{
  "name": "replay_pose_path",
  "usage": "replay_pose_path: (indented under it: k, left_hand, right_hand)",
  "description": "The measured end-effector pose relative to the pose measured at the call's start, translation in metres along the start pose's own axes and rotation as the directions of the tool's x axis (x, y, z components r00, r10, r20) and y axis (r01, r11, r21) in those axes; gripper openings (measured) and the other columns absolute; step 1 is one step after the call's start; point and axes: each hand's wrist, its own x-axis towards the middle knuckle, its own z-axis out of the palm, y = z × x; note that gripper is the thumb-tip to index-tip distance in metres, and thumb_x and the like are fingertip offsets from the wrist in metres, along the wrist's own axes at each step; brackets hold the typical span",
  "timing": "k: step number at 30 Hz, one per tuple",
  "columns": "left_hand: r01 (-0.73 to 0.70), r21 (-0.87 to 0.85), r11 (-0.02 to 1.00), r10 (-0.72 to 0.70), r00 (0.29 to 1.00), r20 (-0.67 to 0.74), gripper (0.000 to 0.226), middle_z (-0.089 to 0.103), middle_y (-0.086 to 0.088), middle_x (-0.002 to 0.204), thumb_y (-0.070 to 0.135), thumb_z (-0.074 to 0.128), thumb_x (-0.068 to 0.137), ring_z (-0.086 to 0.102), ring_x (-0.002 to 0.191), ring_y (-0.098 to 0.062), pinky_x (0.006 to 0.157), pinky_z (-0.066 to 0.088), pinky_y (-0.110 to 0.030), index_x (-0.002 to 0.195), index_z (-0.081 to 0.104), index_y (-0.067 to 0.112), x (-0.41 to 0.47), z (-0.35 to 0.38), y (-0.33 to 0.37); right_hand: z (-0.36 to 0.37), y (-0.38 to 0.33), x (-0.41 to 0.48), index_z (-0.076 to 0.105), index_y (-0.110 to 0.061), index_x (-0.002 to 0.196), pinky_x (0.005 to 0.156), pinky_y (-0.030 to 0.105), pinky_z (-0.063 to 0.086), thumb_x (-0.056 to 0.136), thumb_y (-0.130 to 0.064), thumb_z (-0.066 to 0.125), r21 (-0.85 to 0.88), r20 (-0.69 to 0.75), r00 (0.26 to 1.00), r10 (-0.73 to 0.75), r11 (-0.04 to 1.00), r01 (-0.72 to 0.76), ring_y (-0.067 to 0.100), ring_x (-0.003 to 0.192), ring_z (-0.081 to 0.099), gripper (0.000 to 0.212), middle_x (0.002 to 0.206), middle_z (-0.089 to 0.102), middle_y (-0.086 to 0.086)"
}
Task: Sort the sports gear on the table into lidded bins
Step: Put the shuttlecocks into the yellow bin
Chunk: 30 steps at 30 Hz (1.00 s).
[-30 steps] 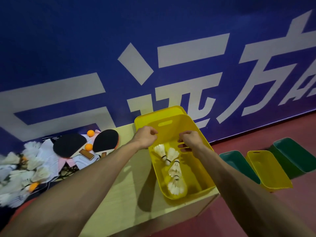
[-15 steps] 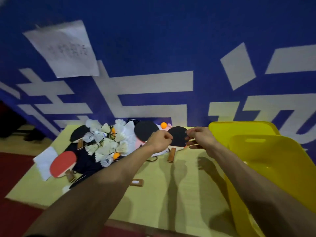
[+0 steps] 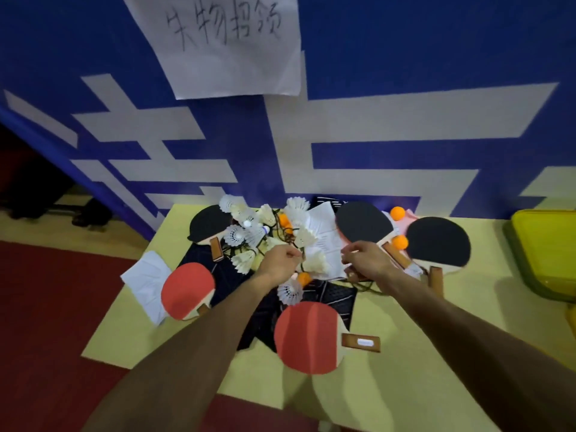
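Observation:
A heap of white shuttlecocks [image 3: 249, 235] lies at the back of the yellow table [image 3: 405, 363], mixed with orange balls [image 3: 398, 212] and a dark cord. My left hand [image 3: 280, 263] hovers over the heap's right side, fingers curled, knuckles beside a shuttlecock [image 3: 316, 263]. My right hand [image 3: 364, 260] is curled over a white sheet [image 3: 324, 241], just left of a black paddle [image 3: 363, 224]. I see nothing held in either hand. A yellow bin [image 3: 542, 254] stands at the table's right end, cut off by the frame.
Two more black paddles [image 3: 208, 224] [image 3: 438, 241] and two red paddles [image 3: 187, 291] [image 3: 308, 336] lie around a dark net-like cloth [image 3: 258, 310]. A white paper [image 3: 146, 282] hangs over the left edge. A blue wall with a taped note [image 3: 224, 42] stands behind; red floor below.
My view has swung left from the yellow bin with shuttlecocks to the gear heap. Both hands travelled left with it and now hover over the shuttlecocks.

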Motion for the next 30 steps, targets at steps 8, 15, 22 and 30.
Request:
replay_pose_path:
  k: [8,15,22,30]
  left_hand:
    - [-0.009,0.038,0.999,0.006,0.998,0.055,0.065,0.032,-0.007,0.153,0.023,0.059,0.092,0.028,0.140,-0.023,0.113,0.026,-0.032,0.149,0.029,0.016,0.043,-0.006,-0.076]
    - [-0.154,0.395,0.906,0.107,0.985,0.138,0.087,0.044,-0.009,0.143,0.040,0.068,0.084,0.037,0.133,-0.028,0.110,0.030,-0.041,0.151,0.016,0.021,0.059,0.016,-0.100]
    - [-0.149,0.545,0.825,0.253,0.960,-0.121,0.052,0.069,-0.001,0.092,0.009,0.059,0.087,0.063,0.094,-0.021,0.093,0.036,-0.031,0.134,0.038,0.016,0.058,0.029,-0.108]
    - [-0.155,0.364,0.918,0.228,0.959,-0.167,0.051,0.069,-0.010,0.088,0.005,0.055,0.088,0.064,0.084,-0.031,0.085,0.049,-0.041,0.135,0.037,0.015,0.058,-0.003,-0.101]
  right_hand:
    - [0.088,0.003,0.036,0.056,-0.019,0.129,0.092,0.029,0.044,0.083,-0.036,0.065,-0.516,0.089,0.996,-0.023,0.854,0.066,0.031,0.116,0.052,0.049,0.133,0.046,0.016]
    - [0.110,0.015,0.049,0.018,-0.021,0.152,0.112,0.046,0.029,0.086,-0.031,0.063,-0.505,0.043,0.999,0.032,0.863,-0.006,0.036,0.137,0.025,0.081,0.147,0.029,0.020]
    - [0.109,0.013,0.066,0.046,-0.008,0.140,0.111,0.037,0.032,0.091,-0.006,0.048,-0.568,0.019,0.996,-0.084,0.819,0.080,0.030,0.133,0.037,0.049,0.144,0.040,0.016]
    - [0.110,-0.008,0.067,0.060,-0.003,0.122,0.098,0.036,0.044,0.093,-0.020,0.047,-0.634,-0.081,0.969,-0.233,0.762,0.130,0.031,0.115,0.055,0.036,0.131,0.049,0.016]
